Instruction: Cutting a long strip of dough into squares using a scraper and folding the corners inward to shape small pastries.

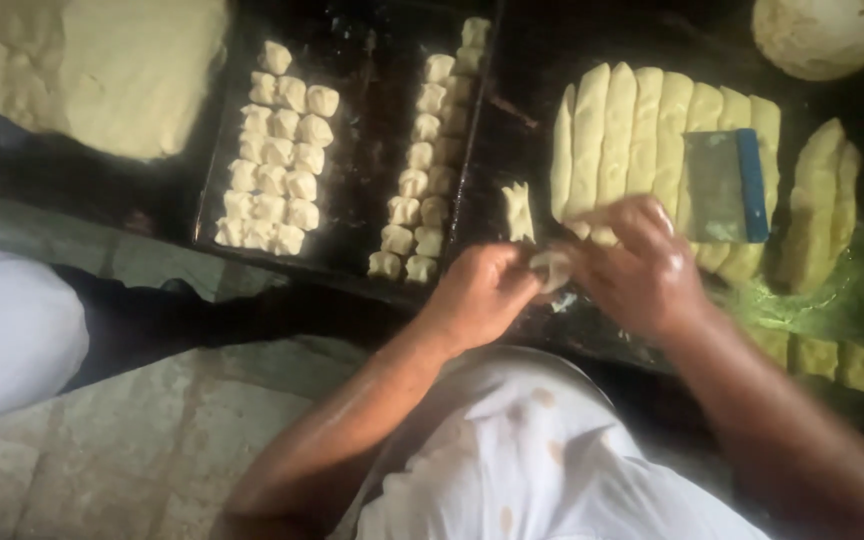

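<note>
Left hand and right hand together, pinched around a small dough piece just above the dark table. Beyond, long dough strips under a blue-handled scraper. Left, dark tray with rows of dough balls.

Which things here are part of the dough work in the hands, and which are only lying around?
In use:
left hand and right hand, both holding one small dough piece
dough strips
dark tray with shaped pieces

Lying about:
scraper
large dough slab
pale round container
</note>
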